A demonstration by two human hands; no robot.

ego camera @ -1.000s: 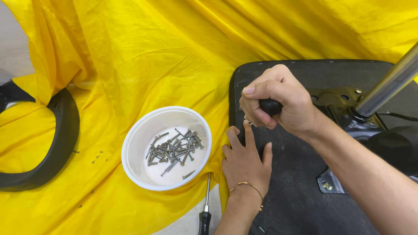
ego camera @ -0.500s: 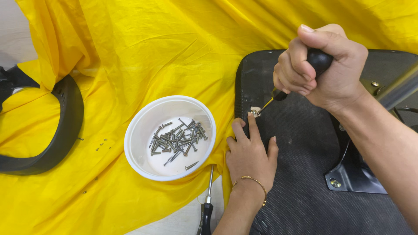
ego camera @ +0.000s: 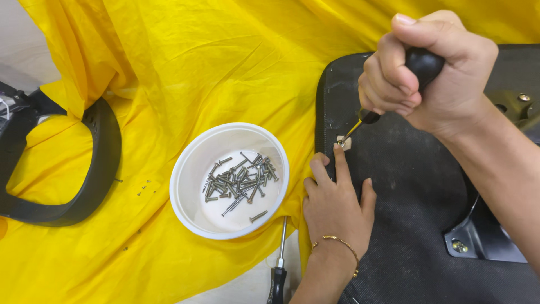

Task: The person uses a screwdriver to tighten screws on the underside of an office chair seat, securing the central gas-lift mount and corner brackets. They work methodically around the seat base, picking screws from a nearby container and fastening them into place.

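— Underfoot or on a worktop, hard to say: just a crumpled yellow sheet (ego camera: pixel 169 73) spread wide, with a pale surface showing beneath at the lower edge.

— And lying on it?

— A black seat underside (ego camera: pixel 405 225), at the right of the view. Near its left edge, a small pale piece (ego camera: pixel 344 142) with the tip of a screwdriver (ego camera: pixel 355 129) set into it.

— Held how?

— Right hand (ego camera: pixel 433 73) fisted tight round the black handle, shaft angled down and left. Left hand (ego camera: pixel 337 208) flat on the seat, fingers spread, one fingertip pressed against the pale piece to steady it. Thin gold bracelet (ego camera: pixel 337 241) at that wrist.

— So, mid-fastening?

— Looks like driving a screw at that spot, judging by the grip. Calls for keeping the tip seated and square, firm downward pressure, and the steadying fingertip kept out from under the blade.

— Counts?

— Two screwdrivers: the one in the fist, and a second screwdriver (ego camera: pixel 279 264) lying idle just below the bowl. One white bowl (ego camera: pixel 185 169), just left of the seat. Inside, loose screws (ego camera: pixel 239 180), some dozens, too tangled for an exact count. One black armrest loop (ego camera: pixel 101 152) at far left, well apart. One metal bracket (ego camera: pixel 467 242) bolted on the seat, lower right.
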